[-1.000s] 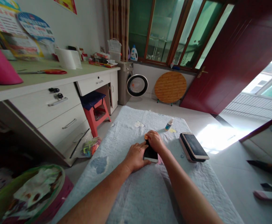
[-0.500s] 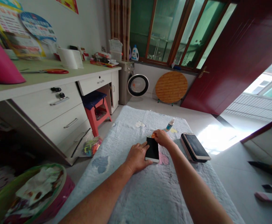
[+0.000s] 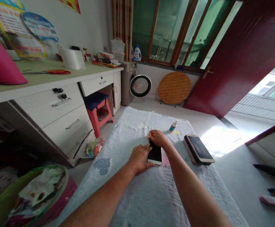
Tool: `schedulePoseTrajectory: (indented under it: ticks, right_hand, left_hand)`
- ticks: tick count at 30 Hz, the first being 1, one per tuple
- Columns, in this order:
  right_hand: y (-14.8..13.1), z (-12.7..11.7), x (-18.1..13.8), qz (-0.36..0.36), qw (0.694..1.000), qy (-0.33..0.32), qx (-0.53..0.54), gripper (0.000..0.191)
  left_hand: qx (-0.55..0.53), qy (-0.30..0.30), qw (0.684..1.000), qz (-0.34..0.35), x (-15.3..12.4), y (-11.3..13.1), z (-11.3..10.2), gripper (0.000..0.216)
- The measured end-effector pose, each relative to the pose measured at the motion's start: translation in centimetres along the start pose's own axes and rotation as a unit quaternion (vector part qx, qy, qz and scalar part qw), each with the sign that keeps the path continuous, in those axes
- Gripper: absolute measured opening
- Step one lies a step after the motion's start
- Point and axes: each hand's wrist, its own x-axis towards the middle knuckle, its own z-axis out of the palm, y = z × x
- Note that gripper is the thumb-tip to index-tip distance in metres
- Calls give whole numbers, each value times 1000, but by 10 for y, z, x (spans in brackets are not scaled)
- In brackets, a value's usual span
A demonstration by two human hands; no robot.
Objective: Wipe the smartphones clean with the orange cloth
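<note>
A white-framed smartphone (image 3: pixel 155 153) with a dark screen lies flat on the quilted cloth. My left hand (image 3: pixel 139 159) steadies it, fingers over its left edge and thumb at the bottom corner. Across the phone's top end, my right hand (image 3: pixel 157 138) is closed on a small orange piece (image 3: pixel 149 135), perhaps cloth or sponge; most of it is hidden by the fingers. Beyond that hand stands a small white spray bottle (image 3: pixel 172 126) with a blue label. To the right, a stack of phones or tablets (image 3: pixel 200 149) lies near the cloth's edge.
The pale blue quilted cloth (image 3: pixel 128 195) covers the surface under my hands. At left are a white desk (image 3: pixel 61 116), a red stool (image 3: pixel 97 118) and a basket (image 3: pixel 67 189) holding crumpled paper. A washing machine (image 3: pixel 127 85) with its door open and a round wooden tabletop (image 3: pixel 174 87) stand behind.
My right hand has slid left along the phone's top end with the orange piece, reaching its upper left corner. The left hand keeps its place on the phone.
</note>
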Motion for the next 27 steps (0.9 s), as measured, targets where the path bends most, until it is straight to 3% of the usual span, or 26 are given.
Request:
schedulePoseTrajectory:
  ticks: [5, 15, 22, 27]
  right_hand:
    - [2, 1, 0, 3, 1000, 1, -6, 20]
    - [48, -7, -30, 72, 997, 29, 0, 18]
    - [42, -2, -51, 88, 993, 61, 41, 20]
    - [31, -8, -76, 87, 990, 43, 98, 18]
  left_hand:
    - [5, 14, 1000, -7, -1, 5, -2, 65]
    - [3, 27, 1000, -1, -1, 4, 1, 66]
    - [7, 15, 1000, 9, 1, 0, 3, 74]
    - [7, 2, 1000, 0, 1, 0, 2, 74]
